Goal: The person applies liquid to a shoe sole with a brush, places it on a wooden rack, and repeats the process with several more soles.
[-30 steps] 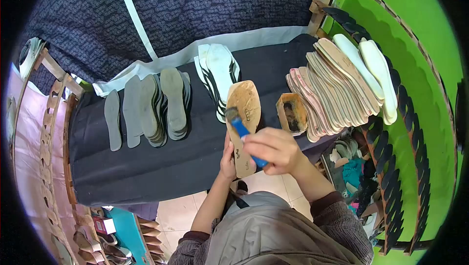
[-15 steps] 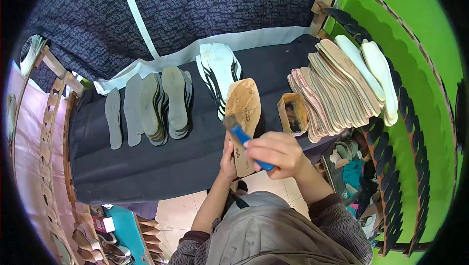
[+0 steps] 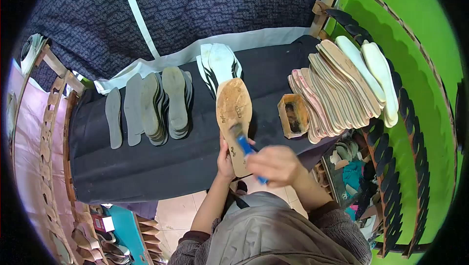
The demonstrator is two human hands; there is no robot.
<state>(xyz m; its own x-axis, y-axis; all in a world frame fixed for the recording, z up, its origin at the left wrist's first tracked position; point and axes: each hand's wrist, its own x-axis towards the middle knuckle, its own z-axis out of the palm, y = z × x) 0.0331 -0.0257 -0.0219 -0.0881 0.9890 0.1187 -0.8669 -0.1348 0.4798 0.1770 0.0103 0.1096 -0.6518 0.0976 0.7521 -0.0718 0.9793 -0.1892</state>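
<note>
My left hand [image 3: 225,162] grips a tan shoe insole [image 3: 233,104] from beneath, near its narrow heel half. Small dark writing marks its face, and the broad front part looks darker and wet. In my right hand [image 3: 277,165] is a blue-handled brush [image 3: 245,144], its bristles against the middle of the insole. Motion blurs the right hand a little. To the right stands an open box-like glue pot [image 3: 293,116] with brown, stained inner walls. Just beyond the insole lies a pile of white insoles [image 3: 222,61].
Grey insoles [image 3: 173,99] lie in stacks on the black-covered table [image 3: 132,172]. A long overlapping row of tan insoles [image 3: 337,89] fills the right side, with white ones at its end. Wooden racks [image 3: 383,167] flank both sides.
The brush has moved down the insole, from its left edge near the front part to its middle. The insole has shifted slightly left and turned a little.
</note>
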